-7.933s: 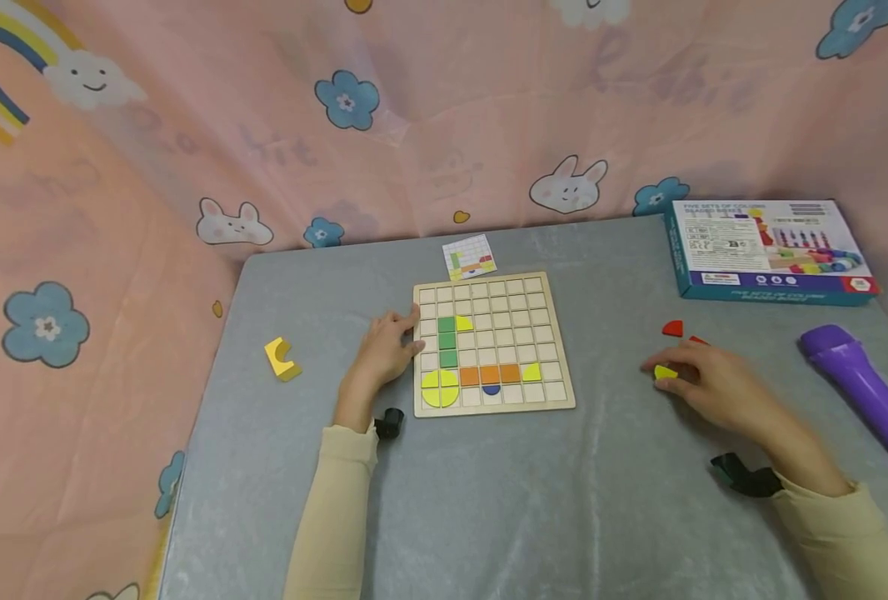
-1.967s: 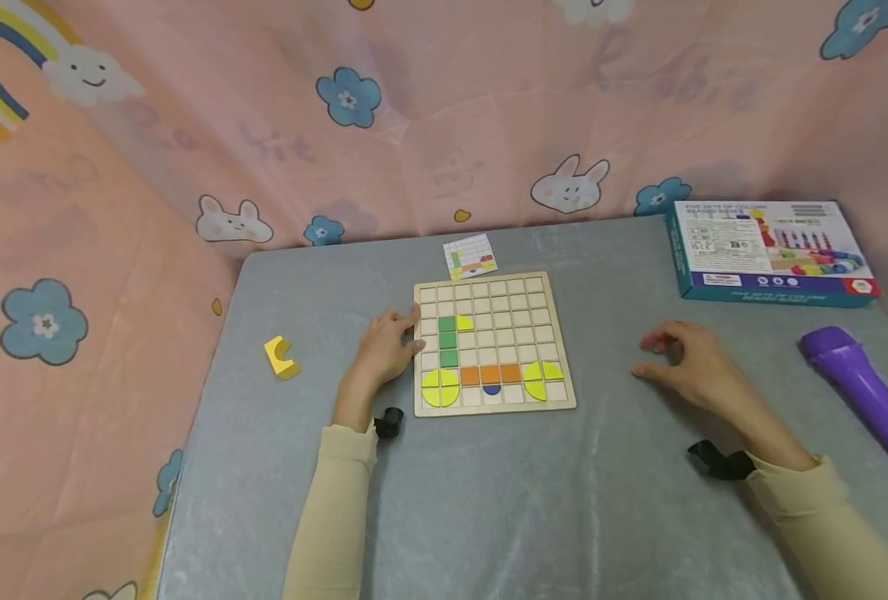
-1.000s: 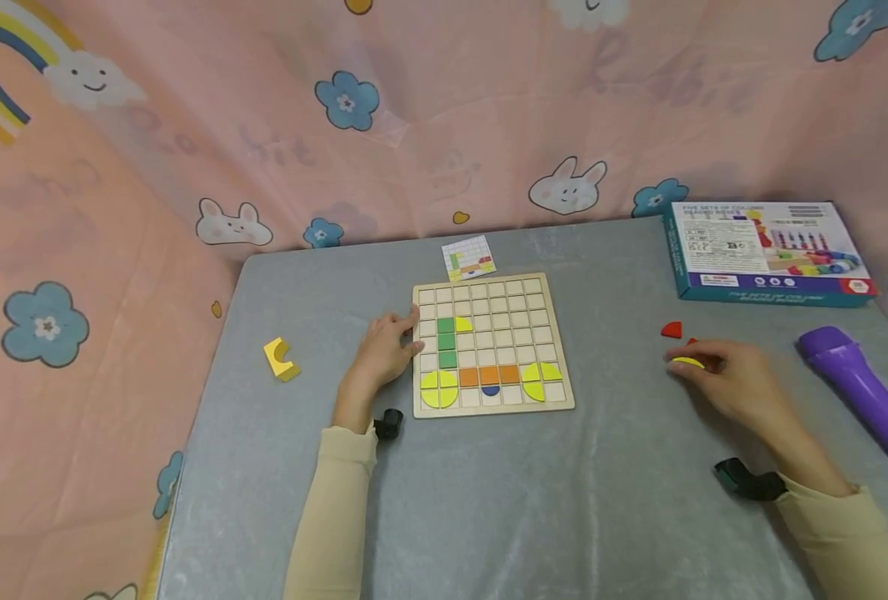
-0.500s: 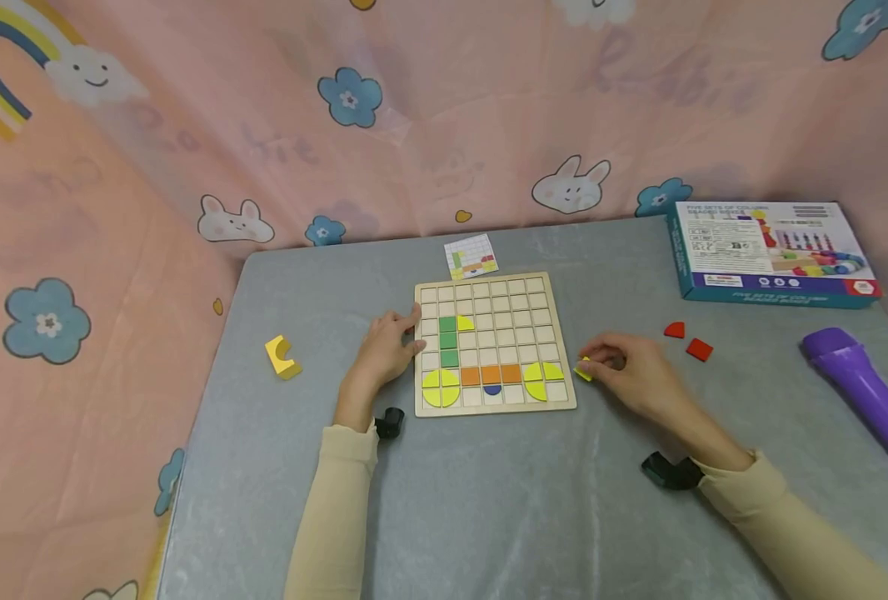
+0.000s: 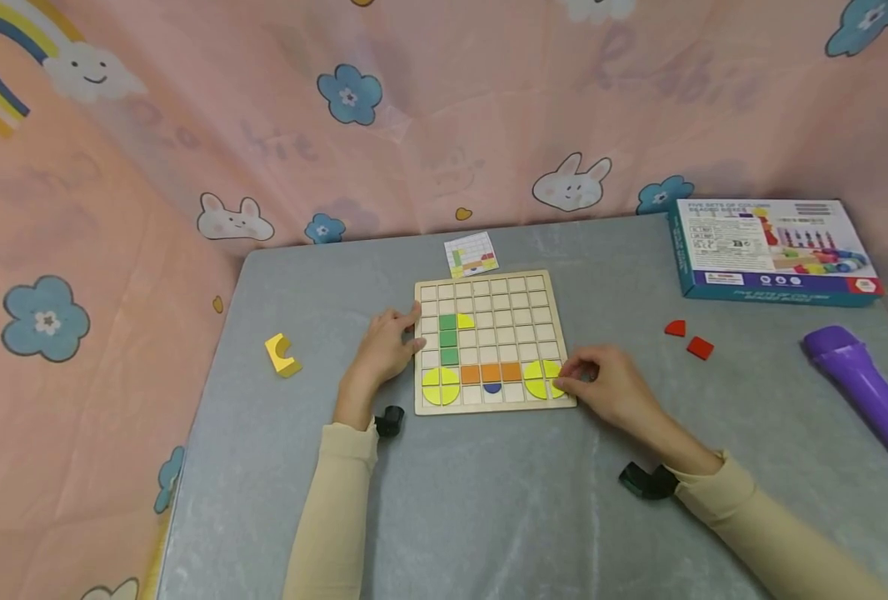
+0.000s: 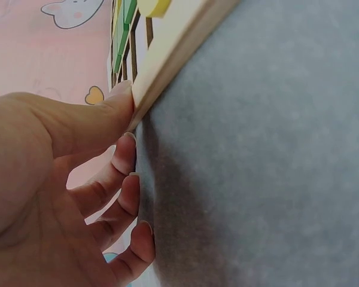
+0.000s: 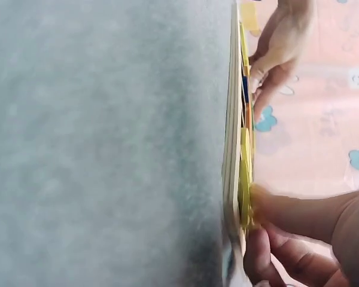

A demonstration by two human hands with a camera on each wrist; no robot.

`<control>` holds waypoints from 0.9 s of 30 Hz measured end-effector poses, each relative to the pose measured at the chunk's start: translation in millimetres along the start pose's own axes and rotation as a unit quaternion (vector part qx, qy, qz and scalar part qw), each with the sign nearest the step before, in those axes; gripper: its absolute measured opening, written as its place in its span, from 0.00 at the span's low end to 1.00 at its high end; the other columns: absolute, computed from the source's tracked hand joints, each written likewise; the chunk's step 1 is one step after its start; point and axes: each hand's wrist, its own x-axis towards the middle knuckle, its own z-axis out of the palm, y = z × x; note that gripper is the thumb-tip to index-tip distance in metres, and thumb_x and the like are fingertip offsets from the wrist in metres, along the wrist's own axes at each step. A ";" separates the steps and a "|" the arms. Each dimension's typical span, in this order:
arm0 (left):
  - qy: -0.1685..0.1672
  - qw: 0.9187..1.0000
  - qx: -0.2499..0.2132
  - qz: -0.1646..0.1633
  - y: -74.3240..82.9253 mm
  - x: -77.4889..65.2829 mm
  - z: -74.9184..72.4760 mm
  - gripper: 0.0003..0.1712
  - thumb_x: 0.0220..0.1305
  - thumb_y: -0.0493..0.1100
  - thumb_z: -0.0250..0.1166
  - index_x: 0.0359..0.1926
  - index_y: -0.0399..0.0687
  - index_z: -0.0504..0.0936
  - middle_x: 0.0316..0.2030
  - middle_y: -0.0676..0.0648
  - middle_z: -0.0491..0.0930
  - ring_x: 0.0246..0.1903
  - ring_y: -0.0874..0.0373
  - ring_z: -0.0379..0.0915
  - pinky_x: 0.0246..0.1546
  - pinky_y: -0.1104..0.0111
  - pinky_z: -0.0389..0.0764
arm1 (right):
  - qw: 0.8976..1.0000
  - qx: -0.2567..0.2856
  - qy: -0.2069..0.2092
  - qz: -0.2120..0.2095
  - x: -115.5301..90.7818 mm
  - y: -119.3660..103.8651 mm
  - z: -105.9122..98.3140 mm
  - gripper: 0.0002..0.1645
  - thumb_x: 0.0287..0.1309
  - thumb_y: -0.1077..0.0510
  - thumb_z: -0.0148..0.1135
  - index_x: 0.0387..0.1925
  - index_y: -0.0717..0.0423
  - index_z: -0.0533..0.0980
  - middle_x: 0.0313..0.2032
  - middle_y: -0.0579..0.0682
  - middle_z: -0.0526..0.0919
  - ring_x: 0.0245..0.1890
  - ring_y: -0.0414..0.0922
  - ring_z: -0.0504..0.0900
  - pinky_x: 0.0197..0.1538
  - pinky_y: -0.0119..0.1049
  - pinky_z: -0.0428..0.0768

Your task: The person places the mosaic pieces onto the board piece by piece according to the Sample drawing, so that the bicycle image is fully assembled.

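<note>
A wooden grid board [image 5: 495,409] lies on the grey table. My left hand [image 5: 381,346] holds its left edge; in the left wrist view the thumb [image 6: 116,110] lies on the rim and the fingertips sit beside it. My right hand [image 5: 615,385] pinches a yellow quarter-circle tile [image 5: 554,389] at the board's lower right, where it completes a yellow circle with several others. A second yellow circle [image 5: 432,393] fills the lower left corner. Between them run orange squares [image 5: 491,372] above a blue half-circle [image 5: 492,387]. Green squares [image 5: 448,338] stand in a column beside one yellow quarter [image 5: 464,322].
A pattern card [image 5: 471,253] lies behind the board. To the right are a red quarter-circle [image 5: 675,328], a red square [image 5: 700,347], a purple microphone [image 5: 860,396] and a boxed toy set [image 5: 777,250]. A yellow arch block [image 5: 282,356] stands at left. A pink curtain [image 5: 444,142] hangs behind.
My right hand has carried the yellow quarter-circle tile leftward from near the red tiles onto the board's lower right. Earlier, other yellow quarters were added there. My left hand stays at the board's edge.
</note>
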 end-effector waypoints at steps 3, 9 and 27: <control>0.001 1.000 0.001 0.000 -0.1 0.2 -0.5 0.40 0.79 0.47 0.63 0.84 0.58 0.57 0.68 0.37 0.71 0.66 0.42 0.64 0.68 0.48 0.68 | 1.000 -0.009 0.007 0.007 -0.9 0.8 1.2 0.08 0.59 0.60 0.79 0.33 0.57 0.85 0.29 0.51 0.81 0.32 0.48 0.72 0.36 0.37 0.67; 0.002 1.000 0.004 0.004 -0.5 0.2 -0.9 0.40 0.79 0.47 0.63 0.84 0.58 0.57 0.68 0.37 0.71 0.66 0.42 0.64 0.68 0.48 0.68 | 1.000 -0.014 0.007 0.010 0.2 -0.3 4.3 0.12 0.58 0.57 0.80 0.33 0.57 0.82 0.32 0.52 0.79 0.39 0.51 0.71 0.43 0.42 0.64; 0.004 1.000 0.001 0.008 -1.7 -0.2 0.2 0.40 0.78 0.47 0.64 0.84 0.57 0.57 0.70 0.36 0.70 0.68 0.41 0.63 0.70 0.48 0.67 | 0.994 -0.052 0.062 0.074 2.6 63.9 -66.3 0.23 0.67 0.51 0.73 0.51 0.67 0.81 0.48 0.68 0.83 0.43 0.56 0.74 0.43 0.41 0.66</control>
